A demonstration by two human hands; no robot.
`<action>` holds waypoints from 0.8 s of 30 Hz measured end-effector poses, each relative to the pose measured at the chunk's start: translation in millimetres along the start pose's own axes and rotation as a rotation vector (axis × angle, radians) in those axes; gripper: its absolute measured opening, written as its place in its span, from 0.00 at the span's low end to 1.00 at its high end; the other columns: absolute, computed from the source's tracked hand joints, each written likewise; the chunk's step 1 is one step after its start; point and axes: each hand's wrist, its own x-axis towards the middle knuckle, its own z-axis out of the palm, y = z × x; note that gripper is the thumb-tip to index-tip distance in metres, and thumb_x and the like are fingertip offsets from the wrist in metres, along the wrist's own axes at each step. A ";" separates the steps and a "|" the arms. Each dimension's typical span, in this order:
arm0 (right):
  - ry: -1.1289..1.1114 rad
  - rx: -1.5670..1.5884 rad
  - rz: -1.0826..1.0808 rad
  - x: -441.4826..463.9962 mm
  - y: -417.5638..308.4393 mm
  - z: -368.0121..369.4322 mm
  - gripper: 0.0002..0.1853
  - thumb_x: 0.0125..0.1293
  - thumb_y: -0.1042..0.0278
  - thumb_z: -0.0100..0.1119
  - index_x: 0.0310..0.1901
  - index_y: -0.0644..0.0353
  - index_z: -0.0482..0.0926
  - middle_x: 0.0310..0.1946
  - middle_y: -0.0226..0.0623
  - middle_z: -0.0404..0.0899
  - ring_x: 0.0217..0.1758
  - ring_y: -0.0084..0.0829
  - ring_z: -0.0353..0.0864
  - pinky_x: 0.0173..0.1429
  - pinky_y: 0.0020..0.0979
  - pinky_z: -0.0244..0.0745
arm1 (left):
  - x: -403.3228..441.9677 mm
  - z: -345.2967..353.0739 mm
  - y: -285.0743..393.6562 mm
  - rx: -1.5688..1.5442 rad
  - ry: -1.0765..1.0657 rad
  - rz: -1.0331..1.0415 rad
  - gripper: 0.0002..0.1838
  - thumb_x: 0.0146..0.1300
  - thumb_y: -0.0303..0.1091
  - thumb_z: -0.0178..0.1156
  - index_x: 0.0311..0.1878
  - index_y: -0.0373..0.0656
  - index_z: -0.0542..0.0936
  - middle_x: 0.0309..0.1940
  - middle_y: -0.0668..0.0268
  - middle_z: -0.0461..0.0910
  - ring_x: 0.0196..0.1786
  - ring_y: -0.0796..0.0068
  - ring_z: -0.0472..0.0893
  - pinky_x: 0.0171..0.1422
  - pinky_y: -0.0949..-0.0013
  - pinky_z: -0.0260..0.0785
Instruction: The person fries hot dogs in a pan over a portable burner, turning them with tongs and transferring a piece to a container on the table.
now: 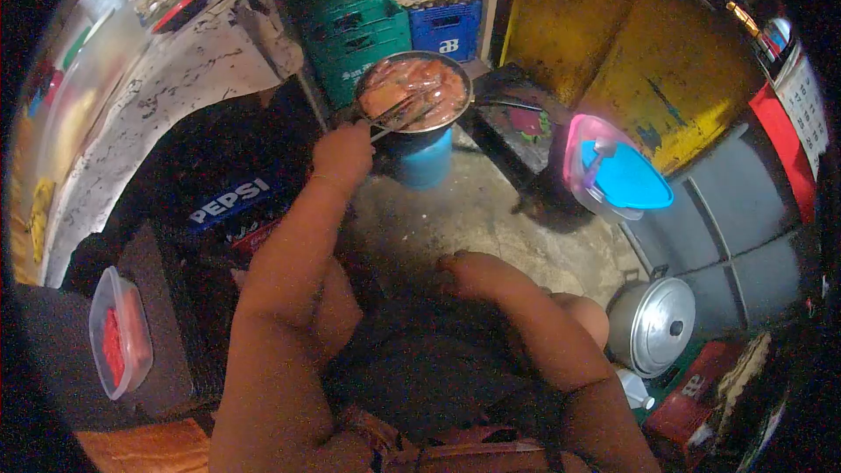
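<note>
My left hand (344, 155) is stretched forward, its fingers closed round the handle end of metal tongs (382, 133). The tips of the tongs reach into a round pan (468, 93). Glossy pinkish-red pieces of food (416, 88), which look like meat, fill the pan. A light-blue cylindrical stand or container (424, 162) shows below the pan. My right hand (477, 275) hangs low by my right knee, away from the pan. Its fingers are in dark shadow, so I cannot make out how far they are bent or whether they hold anything.
Green crates (359, 44) and a blue crate (444, 32) stand behind the pan. To the right is a pink-rimmed tub (574, 153) with a blue lid (626, 177). A lidded metal pot (653, 326) sits near my right knee. A clear container (131, 333) holds red items at left.
</note>
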 end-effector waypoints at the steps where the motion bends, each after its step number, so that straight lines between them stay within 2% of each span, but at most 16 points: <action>1: -0.008 -0.004 0.006 5.3 5.2 5.6 0.27 0.65 0.54 0.63 0.64 0.53 0.76 0.54 0.54 0.81 0.57 0.56 0.81 0.60 0.51 0.77 | -0.1 1.9 -1.8 0.000 0.015 0.011 0.15 0.65 0.39 0.64 0.50 0.42 0.80 0.46 0.50 0.85 0.49 0.47 0.86 0.50 0.46 0.79; 11: -0.030 -0.006 0.016 4.9 0.1 -0.7 0.28 0.63 0.54 0.66 0.63 0.54 0.76 0.53 0.55 0.81 0.57 0.56 0.81 0.60 0.52 0.77 | 1.9 0.7 -11.2 -0.057 0.057 -0.013 0.14 0.64 0.39 0.65 0.46 0.40 0.81 0.43 0.50 0.85 0.47 0.46 0.86 0.50 0.46 0.79; 17: -0.030 0.008 0.001 12.8 11.8 10.9 0.30 0.62 0.52 0.68 0.63 0.54 0.76 0.53 0.54 0.81 0.57 0.57 0.81 0.61 0.52 0.77 | -0.2 -1.0 -8.2 -0.072 0.011 -0.008 0.16 0.64 0.41 0.66 0.48 0.40 0.81 0.44 0.49 0.85 0.49 0.45 0.85 0.52 0.46 0.78; 24: -0.016 0.007 -0.017 16.2 16.5 15.9 0.28 0.63 0.53 0.66 0.63 0.53 0.76 0.54 0.53 0.81 0.58 0.57 0.81 0.61 0.52 0.77 | 0.3 -0.6 -19.3 -0.158 -0.014 -0.051 0.19 0.63 0.44 0.68 0.50 0.41 0.82 0.48 0.49 0.85 0.53 0.46 0.84 0.57 0.47 0.76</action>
